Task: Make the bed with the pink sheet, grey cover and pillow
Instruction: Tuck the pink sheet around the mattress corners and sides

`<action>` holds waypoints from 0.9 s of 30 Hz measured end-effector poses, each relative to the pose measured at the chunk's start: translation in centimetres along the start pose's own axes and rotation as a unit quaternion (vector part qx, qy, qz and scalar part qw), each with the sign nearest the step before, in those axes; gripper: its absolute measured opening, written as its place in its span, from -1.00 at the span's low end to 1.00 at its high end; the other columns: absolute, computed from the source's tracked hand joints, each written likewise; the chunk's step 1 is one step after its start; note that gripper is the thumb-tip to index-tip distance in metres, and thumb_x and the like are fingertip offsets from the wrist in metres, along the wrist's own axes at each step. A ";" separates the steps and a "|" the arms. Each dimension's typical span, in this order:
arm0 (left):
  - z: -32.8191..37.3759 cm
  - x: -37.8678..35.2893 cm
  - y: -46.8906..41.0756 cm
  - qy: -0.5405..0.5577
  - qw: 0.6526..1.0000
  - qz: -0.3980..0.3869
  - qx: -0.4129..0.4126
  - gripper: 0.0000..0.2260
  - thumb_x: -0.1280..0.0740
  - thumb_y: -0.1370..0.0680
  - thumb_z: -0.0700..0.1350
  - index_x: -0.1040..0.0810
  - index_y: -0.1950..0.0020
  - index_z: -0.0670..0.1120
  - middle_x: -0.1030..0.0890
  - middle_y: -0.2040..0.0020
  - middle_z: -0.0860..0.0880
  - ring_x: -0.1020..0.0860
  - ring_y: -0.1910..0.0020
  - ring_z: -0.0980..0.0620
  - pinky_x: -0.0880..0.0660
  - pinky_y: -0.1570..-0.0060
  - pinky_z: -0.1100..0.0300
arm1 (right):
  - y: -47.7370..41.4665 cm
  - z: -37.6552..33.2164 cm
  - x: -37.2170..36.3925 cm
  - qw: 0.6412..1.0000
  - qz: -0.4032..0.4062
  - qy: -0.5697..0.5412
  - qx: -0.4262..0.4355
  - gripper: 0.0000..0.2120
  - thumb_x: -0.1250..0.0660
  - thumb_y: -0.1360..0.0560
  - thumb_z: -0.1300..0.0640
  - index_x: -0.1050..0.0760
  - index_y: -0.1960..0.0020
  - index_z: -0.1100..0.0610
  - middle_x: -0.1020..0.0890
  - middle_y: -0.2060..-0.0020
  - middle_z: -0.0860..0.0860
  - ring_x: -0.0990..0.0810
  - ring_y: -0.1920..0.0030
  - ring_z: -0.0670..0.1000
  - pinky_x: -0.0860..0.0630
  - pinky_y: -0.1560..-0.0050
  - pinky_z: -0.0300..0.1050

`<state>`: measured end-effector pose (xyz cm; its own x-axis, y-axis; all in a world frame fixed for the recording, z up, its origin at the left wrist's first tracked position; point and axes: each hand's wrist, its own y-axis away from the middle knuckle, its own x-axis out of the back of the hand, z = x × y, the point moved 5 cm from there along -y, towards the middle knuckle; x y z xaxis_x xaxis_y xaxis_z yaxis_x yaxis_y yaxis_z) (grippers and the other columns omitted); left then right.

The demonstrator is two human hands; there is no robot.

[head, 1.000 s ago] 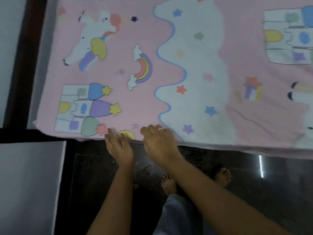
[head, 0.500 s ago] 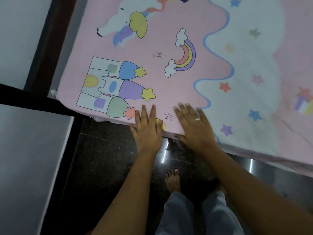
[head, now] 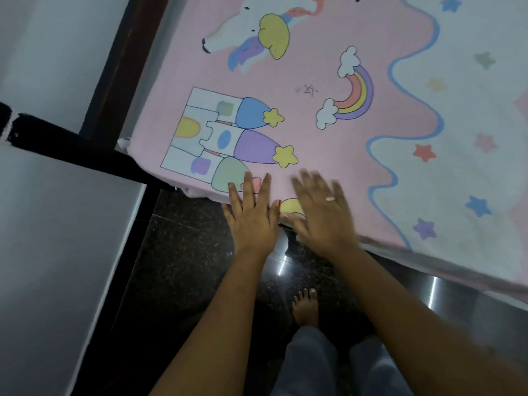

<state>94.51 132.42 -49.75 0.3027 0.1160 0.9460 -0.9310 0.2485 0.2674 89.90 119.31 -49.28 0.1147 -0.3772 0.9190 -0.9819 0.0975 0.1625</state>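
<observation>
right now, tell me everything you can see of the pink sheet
The pink sheet looks like soft printed cloth, spread flat over the bed, its near edge just over the dark floor. It carries a castle, a rainbow, a unicorn and coloured stars, plus a white band edged by a wavy blue line. One corner sits by the dark bed frame. The left hand and the blurred right hand lie flat on it near that edge, fingers straight.
</observation>
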 end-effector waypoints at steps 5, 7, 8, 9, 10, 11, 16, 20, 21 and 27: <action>-3.2 0.5 -0.6 0.012 0.999 -0.023 0.029 -0.51 -0.01 -0.64 0.11 0.06 -0.55 0.16 0.18 -0.56 0.07 0.26 -0.52 -0.01 0.17 -0.43 -0.23 | -5.4 -6.9 -1.6 0.996 -0.039 -0.021 0.074 -0.31 0.27 -0.50 -0.27 -0.02 -0.55 -0.01 -0.09 -0.54 -0.05 0.00 -0.54 0.00 0.12 -0.49 0.07; -4.1 0.7 -0.8 0.019 0.999 -0.007 0.030 -0.52 -0.02 -0.65 0.07 0.05 -0.55 0.16 0.18 -0.57 0.05 0.24 -0.53 -0.02 0.14 -0.43 -0.22 | -5.9 -7.1 -2.1 0.995 -0.041 -0.010 0.087 -0.31 0.26 -0.50 -0.27 -0.03 -0.55 -0.02 -0.10 -0.54 -0.04 -0.01 -0.54 0.00 0.10 -0.50 0.07; -4.7 0.8 -0.7 0.034 0.999 0.008 0.041 -0.51 -0.04 -0.65 0.04 0.05 -0.55 0.15 0.17 -0.57 0.03 0.21 -0.53 -0.03 0.12 -0.43 -0.22 | -5.9 -6.9 -2.3 0.995 -0.037 -0.004 0.096 -0.33 0.23 -0.52 -0.27 -0.07 -0.55 -0.01 -0.13 -0.53 -0.03 -0.05 -0.54 0.01 0.07 -0.49 0.07; -5.6 0.9 -0.7 0.070 0.995 0.030 0.067 -0.50 -0.06 -0.65 0.02 0.05 -0.55 0.13 0.15 -0.57 0.00 0.18 -0.54 -0.06 0.09 -0.43 -0.21 | -5.8 -6.7 -2.4 0.994 -0.033 0.000 0.102 -0.34 0.19 -0.53 -0.27 -0.11 -0.54 0.00 -0.17 -0.52 -0.02 -0.09 -0.53 0.03 0.04 -0.49 0.07; -6.5 1.1 -0.7 0.127 0.984 0.059 0.108 -0.50 -0.08 -0.65 0.00 0.04 -0.55 0.11 0.12 -0.57 -0.02 0.14 -0.54 -0.08 0.05 -0.43 -0.19 | -5.6 -6.4 -2.5 0.994 -0.029 0.006 0.108 -0.35 0.16 -0.54 -0.27 -0.15 -0.53 0.01 -0.20 -0.51 -0.01 -0.13 -0.52 0.05 0.01 -0.48 0.08; -7.5 1.1 -0.7 0.203 0.964 0.086 0.150 -0.49 -0.09 -0.65 -0.02 0.03 -0.56 0.07 0.09 -0.57 -0.04 0.10 -0.54 -0.09 0.01 -0.43 -0.15 | -5.4 -6.1 -2.6 0.993 -0.029 0.013 0.113 -0.35 0.14 -0.54 -0.27 -0.16 -0.52 0.01 -0.21 -0.51 0.00 -0.16 -0.51 0.06 0.00 -0.47 0.08; -10.9 0.7 -3.0 0.544 0.803 0.057 0.237 -0.50 -0.09 -0.67 -0.12 0.02 -0.57 -0.01 -0.12 -0.54 -0.07 -0.17 -0.49 -0.03 -0.17 -0.35 0.19 | -5.5 -6.8 -2.7 0.996 -0.020 0.025 0.087 -0.38 0.11 -0.56 -0.23 -0.17 -0.52 0.04 -0.23 -0.50 0.04 -0.18 -0.50 0.10 -0.02 -0.47 0.14; -13.9 1.7 -4.8 0.582 0.748 0.045 0.315 -0.57 -0.09 -0.66 -0.14 -0.14 -0.54 -0.02 -0.26 -0.49 -0.05 -0.27 -0.44 -0.04 -0.25 -0.38 0.08 | -5.7 -11.2 -2.7 0.989 0.016 -0.015 0.149 -0.51 -0.24 -0.51 0.14 -0.34 -0.42 0.20 -0.42 -0.36 0.16 -0.39 -0.35 0.18 -0.29 -0.38 0.12; -14.5 1.7 -4.9 0.589 0.738 0.038 0.329 -0.58 -0.08 -0.66 -0.15 -0.17 -0.53 -0.03 -0.29 -0.47 -0.05 -0.30 -0.42 -0.04 -0.27 -0.37 0.08 | -5.5 -12.7 -3.0 0.981 0.020 -0.037 0.188 -0.52 -0.27 -0.45 0.23 -0.38 -0.38 0.23 -0.47 -0.31 0.17 -0.45 -0.29 0.19 -0.35 -0.33 0.09; -17.3 0.7 -6.1 0.716 0.585 -0.019 0.380 -0.64 -0.11 -0.65 0.05 -0.44 -0.36 -0.08 -0.57 -0.14 -0.10 -0.55 -0.10 -0.09 -0.53 -0.02 0.09 | -6.8 -19.4 -8.5 0.955 -0.160 -0.098 0.231 -0.42 -0.30 -0.34 0.41 -0.36 -0.37 0.30 -0.45 -0.29 0.23 -0.45 -0.25 0.24 -0.48 -0.17 0.20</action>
<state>103.96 147.66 -53.91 -0.3207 0.9463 -0.0416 -0.5742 -0.1593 0.8031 98.48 139.76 -51.25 0.4343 -0.4892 0.7563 -0.8681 -0.4514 0.2065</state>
